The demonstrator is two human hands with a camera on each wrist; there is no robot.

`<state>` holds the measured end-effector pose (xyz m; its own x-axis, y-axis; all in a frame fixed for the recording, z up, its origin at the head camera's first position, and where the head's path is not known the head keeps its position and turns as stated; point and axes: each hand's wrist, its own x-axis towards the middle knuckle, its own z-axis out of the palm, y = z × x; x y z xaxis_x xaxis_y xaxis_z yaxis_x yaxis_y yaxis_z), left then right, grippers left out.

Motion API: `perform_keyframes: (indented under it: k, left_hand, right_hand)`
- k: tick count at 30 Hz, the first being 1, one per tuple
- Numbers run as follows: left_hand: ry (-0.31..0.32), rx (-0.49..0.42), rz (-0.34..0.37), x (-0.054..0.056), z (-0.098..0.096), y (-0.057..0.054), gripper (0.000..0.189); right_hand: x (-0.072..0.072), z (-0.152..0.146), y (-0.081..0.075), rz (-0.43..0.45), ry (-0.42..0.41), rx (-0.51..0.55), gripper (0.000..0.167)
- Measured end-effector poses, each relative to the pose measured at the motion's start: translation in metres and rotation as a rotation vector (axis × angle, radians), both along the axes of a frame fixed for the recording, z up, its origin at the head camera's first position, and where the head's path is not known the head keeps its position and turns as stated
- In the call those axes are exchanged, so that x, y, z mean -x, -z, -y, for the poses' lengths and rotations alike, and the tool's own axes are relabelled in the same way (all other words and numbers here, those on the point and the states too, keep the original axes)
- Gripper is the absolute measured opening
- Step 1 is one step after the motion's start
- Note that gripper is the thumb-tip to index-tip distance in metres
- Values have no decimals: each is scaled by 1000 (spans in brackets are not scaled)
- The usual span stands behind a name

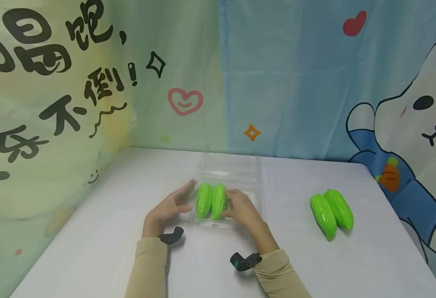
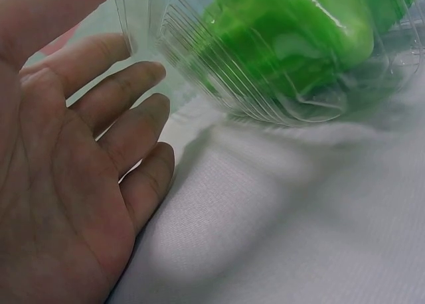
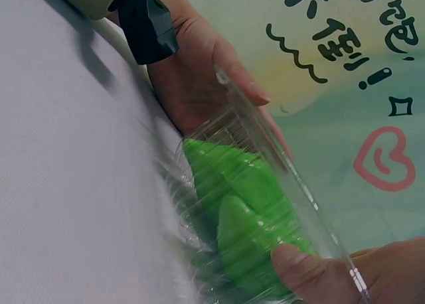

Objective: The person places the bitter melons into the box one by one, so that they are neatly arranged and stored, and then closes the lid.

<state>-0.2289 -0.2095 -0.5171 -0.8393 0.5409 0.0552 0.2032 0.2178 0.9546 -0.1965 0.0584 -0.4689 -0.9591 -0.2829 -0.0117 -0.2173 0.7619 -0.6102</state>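
A clear plastic clamshell box (image 1: 239,182) stands on the table with its lid folded back. Two bright green, ribbed bitter melons lie side by side in it, a left one (image 1: 204,200) and a right one (image 1: 219,202). My right hand (image 1: 243,207) reaches over the box's right side and grips the right bitter melon; in the right wrist view its thumb (image 3: 295,267) lies against the green skin, the other fingers largely hidden. My left hand (image 1: 171,207) is at the box's left side, its fingers extended beside the clear wall in the left wrist view (image 2: 99,138).
Two more green bitter melons (image 1: 324,216) lie together on the white table (image 1: 277,265) to the right. A printed curtain (image 1: 277,82) hangs behind and along the left. Each wrist carries a black camera mount, such as the right one (image 1: 245,262).
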Motion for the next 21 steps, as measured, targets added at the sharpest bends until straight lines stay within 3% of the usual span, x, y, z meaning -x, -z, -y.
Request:
perform_keyframes:
  k: [9, 21]
  left_hand:
    - [-3, 9, -1, 1, 0, 1, 86]
    - [-1, 11, 20, 2, -2, 2, 89]
  right_hand:
    - [1, 1, -3, -3, 1, -63, 84]
    - [7, -4, 0, 22, -36, 13, 86]
